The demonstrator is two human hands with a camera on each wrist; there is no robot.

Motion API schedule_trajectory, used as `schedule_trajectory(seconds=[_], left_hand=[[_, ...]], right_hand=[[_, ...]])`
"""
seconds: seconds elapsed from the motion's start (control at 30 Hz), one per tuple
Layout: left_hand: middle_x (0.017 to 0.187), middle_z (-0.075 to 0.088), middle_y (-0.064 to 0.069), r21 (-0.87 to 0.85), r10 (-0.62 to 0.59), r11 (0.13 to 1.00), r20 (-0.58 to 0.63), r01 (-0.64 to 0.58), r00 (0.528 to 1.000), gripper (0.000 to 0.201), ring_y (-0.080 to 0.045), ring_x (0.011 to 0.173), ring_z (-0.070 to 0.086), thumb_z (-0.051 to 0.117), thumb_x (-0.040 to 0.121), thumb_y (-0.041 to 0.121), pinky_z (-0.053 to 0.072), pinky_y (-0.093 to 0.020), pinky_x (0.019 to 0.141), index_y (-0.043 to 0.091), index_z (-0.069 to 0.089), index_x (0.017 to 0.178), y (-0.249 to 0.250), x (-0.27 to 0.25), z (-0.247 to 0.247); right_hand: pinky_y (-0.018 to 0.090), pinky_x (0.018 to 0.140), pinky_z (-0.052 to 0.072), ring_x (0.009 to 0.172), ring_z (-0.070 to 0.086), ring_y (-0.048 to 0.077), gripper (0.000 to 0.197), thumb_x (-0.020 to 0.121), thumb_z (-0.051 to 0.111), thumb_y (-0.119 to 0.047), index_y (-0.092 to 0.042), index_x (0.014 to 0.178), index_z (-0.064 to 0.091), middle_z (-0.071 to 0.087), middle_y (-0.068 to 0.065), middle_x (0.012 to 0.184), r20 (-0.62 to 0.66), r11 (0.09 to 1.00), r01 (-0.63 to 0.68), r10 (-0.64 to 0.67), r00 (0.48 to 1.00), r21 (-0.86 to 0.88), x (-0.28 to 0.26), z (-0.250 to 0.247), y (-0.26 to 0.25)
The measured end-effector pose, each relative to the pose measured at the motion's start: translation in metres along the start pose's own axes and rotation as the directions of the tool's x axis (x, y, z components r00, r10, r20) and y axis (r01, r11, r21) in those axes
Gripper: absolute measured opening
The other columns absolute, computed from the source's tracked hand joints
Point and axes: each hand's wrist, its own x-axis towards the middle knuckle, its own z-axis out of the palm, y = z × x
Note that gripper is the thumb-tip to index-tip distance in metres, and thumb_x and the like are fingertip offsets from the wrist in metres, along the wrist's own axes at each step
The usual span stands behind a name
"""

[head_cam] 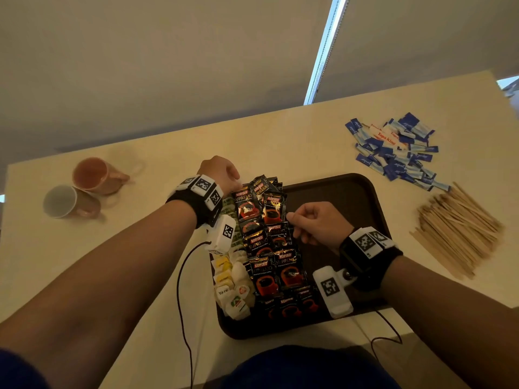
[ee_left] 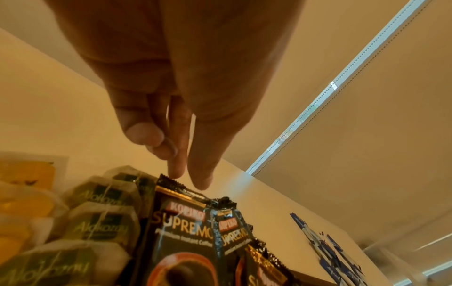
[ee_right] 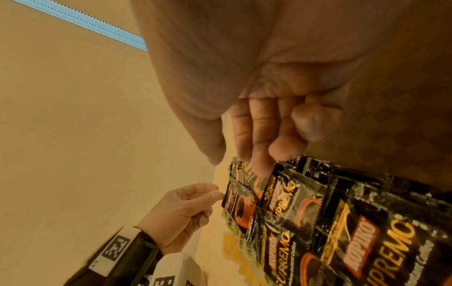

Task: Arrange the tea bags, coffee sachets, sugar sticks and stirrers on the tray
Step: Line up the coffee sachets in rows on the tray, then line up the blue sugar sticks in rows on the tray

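A dark brown tray [head_cam: 337, 197] lies in front of me. Black coffee sachets [head_cam: 266, 248] lie on it in two overlapping columns, with tea bags [head_cam: 233, 279] in a column along their left. My left hand [head_cam: 237, 186] is at the far left corner of the sachets. Its thumb and forefinger pinch the top edge of the farthest-left sachet [ee_left: 183, 222]. My right hand [head_cam: 292, 223] is at the right side of the columns, fingers curled. Its thumb and forefinger hold the edge of a sachet [ee_right: 247, 174] there. Sugar sticks [head_cam: 393, 150] and wooden stirrers [head_cam: 457, 228] lie in piles on the table.
Two mugs [head_cam: 84, 189] lie on their sides at the table's left. The sugar and stirrer piles sit right of the tray, near the table's right edge. The right half of the tray is bare. Cables [head_cam: 182, 290] run from both wrist units toward me.
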Motion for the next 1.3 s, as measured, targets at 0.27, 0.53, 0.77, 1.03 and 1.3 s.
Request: schedule_trajectory(seconds=[0.27,0.53,0.77,1.03,1.3], left_hand=[[0.087,0.071,0.003,-0.299,0.066,0.951,-0.068,-0.083,0.996,0.002,-0.012,0.075,0.066,0.071,0.091,0.02,0.048,-0.027,0.069,0.02,0.073,0.091,-0.014,-0.043,0.001],[0.099,0.073,-0.001,-0.506,0.187,0.861,0.209,-0.058,0.96,0.007,-0.008,0.074,0.069,0.066,0.095,0.02,0.054,-0.027,0.066,0.026,0.068,0.097,-0.031,-0.124,0.037],[0.094,0.075,-0.005,-0.555,0.214,0.826,0.142,-0.101,0.966,0.008,-0.012,0.072,0.069,0.065,0.095,0.016,0.051,-0.02,0.059,0.022,0.07,0.098,-0.019,-0.148,0.059],[0.09,0.074,-0.002,-0.523,0.237,0.839,0.108,-0.148,0.965,0.008,-0.016,0.08,0.071,0.066,0.095,0.019,0.059,-0.033,0.074,0.025,0.069,0.097,0.051,-0.147,0.065],[0.092,0.074,-0.003,-0.483,0.165,0.871,0.103,-0.096,0.981,0.009,-0.012,0.072,0.068,0.064,0.096,0.014,0.055,-0.025,0.061,0.021,0.069,0.095,0.184,-0.08,0.106]], right_hand=[[0.021,0.057,0.047,0.056,0.061,0.007,0.022,0.094,0.064,-0.035,-0.014,0.088,0.066,0.072,0.002,0.072,-0.026,0.98,-0.008,0.003,1.0,-0.197,-0.004,-0.001,0.005],[0.035,0.074,0.056,0.068,0.067,0.014,0.022,0.092,0.065,-0.037,-0.016,0.088,0.067,0.072,0.0,0.072,-0.135,0.944,-0.038,-0.006,0.991,-0.327,-0.042,0.008,0.016],[0.036,0.078,0.058,0.075,0.07,0.018,0.019,0.093,0.064,-0.034,-0.015,0.092,0.066,0.073,0.002,0.078,-0.215,0.965,-0.088,0.035,0.976,-0.245,-0.079,0.013,0.036],[0.02,0.057,0.046,0.062,0.066,0.008,0.016,0.094,0.064,-0.033,-0.017,0.092,0.067,0.073,-0.001,0.075,-0.168,0.976,-0.068,0.033,0.985,-0.206,-0.063,-0.02,0.047],[0.024,0.056,0.05,0.058,0.065,0.01,0.019,0.094,0.064,-0.032,-0.014,0.089,0.068,0.073,0.001,0.072,-0.163,0.983,0.023,-0.053,0.985,-0.182,-0.023,-0.13,0.056]])
